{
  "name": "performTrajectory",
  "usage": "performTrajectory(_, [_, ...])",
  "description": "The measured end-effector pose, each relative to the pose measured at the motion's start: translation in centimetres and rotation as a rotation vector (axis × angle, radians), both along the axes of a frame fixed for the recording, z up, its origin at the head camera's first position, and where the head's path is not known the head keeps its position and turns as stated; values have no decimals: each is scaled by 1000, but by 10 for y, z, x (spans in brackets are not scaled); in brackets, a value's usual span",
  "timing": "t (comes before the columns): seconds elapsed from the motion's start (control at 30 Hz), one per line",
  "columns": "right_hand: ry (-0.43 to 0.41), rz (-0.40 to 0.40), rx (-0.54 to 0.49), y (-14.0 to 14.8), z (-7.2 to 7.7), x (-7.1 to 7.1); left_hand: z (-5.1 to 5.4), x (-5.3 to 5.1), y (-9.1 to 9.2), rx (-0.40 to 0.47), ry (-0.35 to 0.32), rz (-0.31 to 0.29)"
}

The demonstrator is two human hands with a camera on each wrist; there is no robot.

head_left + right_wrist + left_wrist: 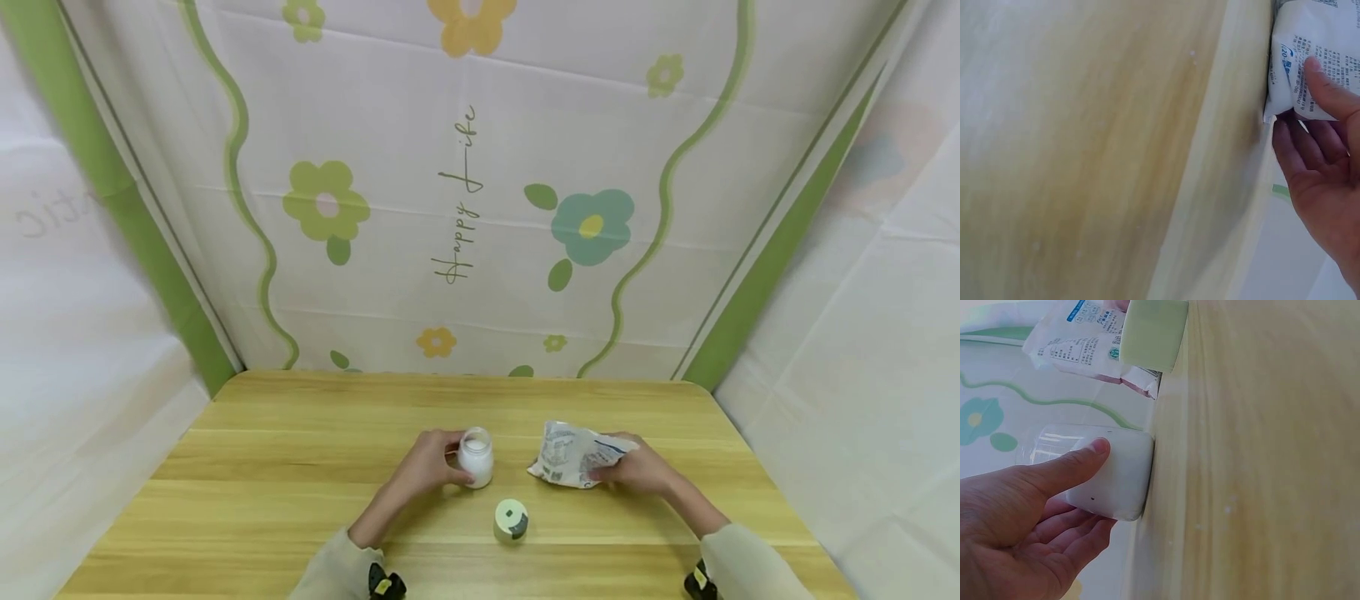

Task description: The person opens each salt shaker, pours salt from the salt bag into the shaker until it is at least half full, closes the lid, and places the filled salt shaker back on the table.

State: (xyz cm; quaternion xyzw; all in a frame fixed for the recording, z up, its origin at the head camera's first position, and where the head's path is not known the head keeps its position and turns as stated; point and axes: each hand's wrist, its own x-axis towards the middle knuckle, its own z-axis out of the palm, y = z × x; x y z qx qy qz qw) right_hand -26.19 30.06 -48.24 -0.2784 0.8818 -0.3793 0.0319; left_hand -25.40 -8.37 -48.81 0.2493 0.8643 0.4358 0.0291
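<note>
On the wooden table stands a clear glass jar [477,468] filled with something white, its mouth uncovered. My left hand [431,461] grips it from the left; in the left wrist view the thumb lies along the jar [1125,472] and the other fingers curl behind. To the right, a white printed plastic bag [568,455] rests on the table, and my right hand [636,467] holds its right end between thumb and fingers. Dense small print covers the bag [1329,62] in the right wrist view. What the bag contains is hidden.
A small pale green cylinder [510,523] with a dark mark on its light top stands nearer me, between the jar and the bag. White curtains with printed flowers [592,227] enclose the table [300,467] at the back and both sides.
</note>
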Motion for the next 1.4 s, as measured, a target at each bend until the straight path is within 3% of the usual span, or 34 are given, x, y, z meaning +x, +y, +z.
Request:
performTrajectory(0.1, [47, -51, 27, 1, -2, 0, -1, -1, 0, -8, 9, 5])
performTrajectory(0.4, [47, -134, 95, -4, -6, 2, -2, -2, -1, -14, 9, 5])
performTrajectory(0.77, [28, -96, 74, -2, -4, -4, -2, -1, -1, -19, 12, 8])
performTrajectory(1.1, [-76, -79, 67, 14, 5, -7, -2, -1, -1, -15, 13, 1])
performTrajectory(1.23, [-106, -41, 18, 17, 5, -7, -2, -2, -2, -7, 1, 5])
performTrajectory(1.4, [-128, -63, -25, 15, 7, -8, -1, -1, -1, -3, -4, 2])
